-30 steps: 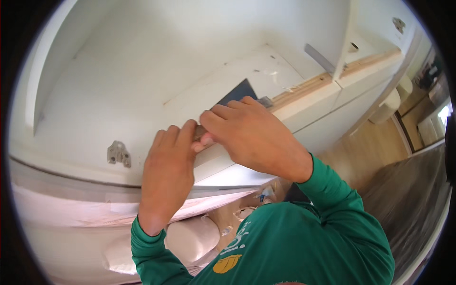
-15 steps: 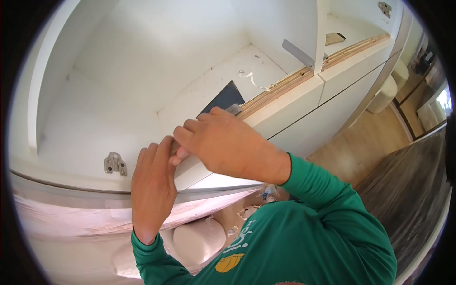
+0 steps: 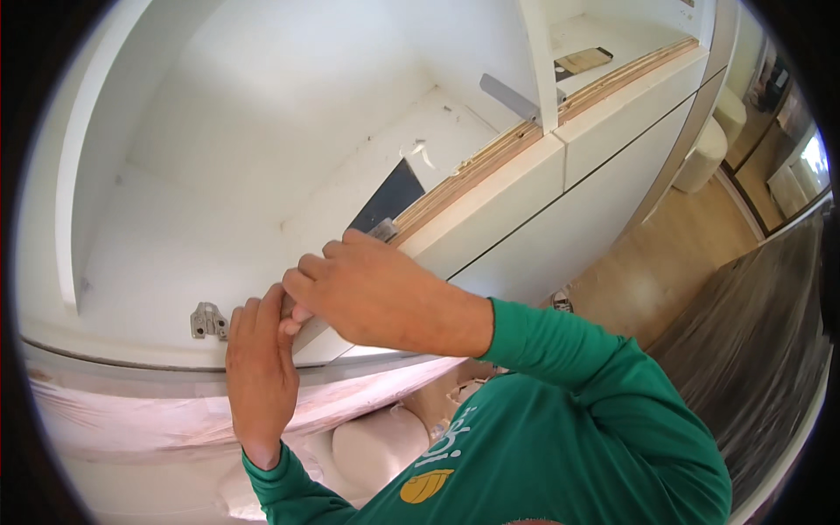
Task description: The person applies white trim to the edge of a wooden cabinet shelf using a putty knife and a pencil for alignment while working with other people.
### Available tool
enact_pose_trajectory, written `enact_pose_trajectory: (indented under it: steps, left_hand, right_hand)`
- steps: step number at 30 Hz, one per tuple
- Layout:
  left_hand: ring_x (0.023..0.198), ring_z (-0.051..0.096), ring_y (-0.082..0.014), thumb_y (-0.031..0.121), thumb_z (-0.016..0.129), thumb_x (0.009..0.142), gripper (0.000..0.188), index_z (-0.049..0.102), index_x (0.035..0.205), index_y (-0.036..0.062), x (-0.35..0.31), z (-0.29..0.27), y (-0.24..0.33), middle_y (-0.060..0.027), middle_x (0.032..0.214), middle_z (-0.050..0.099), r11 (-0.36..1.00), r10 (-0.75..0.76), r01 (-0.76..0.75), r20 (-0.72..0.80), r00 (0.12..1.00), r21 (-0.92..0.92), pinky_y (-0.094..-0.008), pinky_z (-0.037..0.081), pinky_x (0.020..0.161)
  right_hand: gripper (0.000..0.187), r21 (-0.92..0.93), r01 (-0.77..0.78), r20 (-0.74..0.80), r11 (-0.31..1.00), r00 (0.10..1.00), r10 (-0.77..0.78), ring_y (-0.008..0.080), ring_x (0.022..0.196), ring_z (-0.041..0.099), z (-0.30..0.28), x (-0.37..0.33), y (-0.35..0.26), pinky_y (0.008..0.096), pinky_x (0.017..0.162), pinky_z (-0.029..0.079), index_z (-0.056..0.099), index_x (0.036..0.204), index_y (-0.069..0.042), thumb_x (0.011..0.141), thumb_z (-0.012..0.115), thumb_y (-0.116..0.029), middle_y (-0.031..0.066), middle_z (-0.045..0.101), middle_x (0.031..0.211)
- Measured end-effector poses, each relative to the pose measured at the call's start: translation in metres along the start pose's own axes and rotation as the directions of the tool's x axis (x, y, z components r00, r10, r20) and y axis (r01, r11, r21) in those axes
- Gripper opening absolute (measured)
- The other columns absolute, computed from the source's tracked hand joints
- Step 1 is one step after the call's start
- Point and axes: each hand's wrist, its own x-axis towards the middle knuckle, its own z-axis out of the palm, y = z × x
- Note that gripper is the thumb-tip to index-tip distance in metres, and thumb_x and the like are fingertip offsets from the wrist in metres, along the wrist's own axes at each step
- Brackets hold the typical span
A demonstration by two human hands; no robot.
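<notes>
The left hand (image 3: 264, 372) and right hand (image 3: 376, 293) have slid left along the cabinet edge (image 3: 465, 185), the former now perhaps touching the hinge (image 3: 207, 321).

Your right hand (image 3: 385, 293) covers most of the grey bar (image 3: 382, 229), leaving its far end in sight; whether your left hand (image 3: 262, 363) grips it too can't be told, as your curled fingers hide the contact. Your right hand also hides the near end of the dark flat plate (image 3: 388, 199). Your left fingers overlap the right edge of the near hinge (image 3: 206, 321). Far right, another hinge (image 3: 689, 3) is cut by the top edge. The white scrap (image 3: 423, 154) is too blurred to identify. Your shirt (image 3: 542, 446) and sleeve hide part of the pale stool (image 3: 378, 442).
</notes>
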Motion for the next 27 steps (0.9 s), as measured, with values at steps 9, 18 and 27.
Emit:
enact_pose_trajectory:
  steps: [9,18,27]
  left_hand:
    - [0.103,0.057,-0.0406,0.007,0.05,0.114,0.035,0.061,0.147,-0.0009,0.004,0.009,0.003,-0.0181,0.114,0.065,0.998,-0.015,0.016,0.005,1.0,-0.068,-0.0517,0.049,0.093]
    - [0.102,0.059,-0.0383,0.013,0.053,0.117,0.035,0.062,0.149,0.0025,0.005,0.018,-0.005,-0.0165,0.112,0.066,0.992,0.001,-0.006,-0.038,0.999,-0.124,-0.0507,0.05,0.091]
    - [0.101,0.059,-0.0393,0.014,0.055,0.117,0.034,0.063,0.147,0.002,0.008,0.022,-0.007,-0.0174,0.111,0.065,0.994,0.044,-0.05,-0.064,0.997,-0.097,-0.0519,0.05,0.09]
  right_hand:
    - [0.011,-0.054,-0.003,0.068,0.999,0.998,0.006,0.0301,0.091,0.071,-0.007,0.002,0.005,0.0428,0.084,0.051,0.066,0.107,-0.005,0.105,0.066,-0.016,0.0093,0.071,0.095]
    - [0.016,-0.075,-0.071,0.181,0.995,0.98,0.084,0.0311,0.101,0.073,-0.014,0.007,0.001,0.0457,0.088,0.05,0.066,0.111,-0.005,0.111,0.064,-0.021,0.0091,0.074,0.102]
    - [0.02,-0.082,-0.078,0.174,0.994,0.981,0.091,0.0301,0.098,0.072,-0.017,0.006,0.001,0.0458,0.088,0.051,0.066,0.113,-0.005,0.113,0.063,-0.025,0.0076,0.074,0.102]
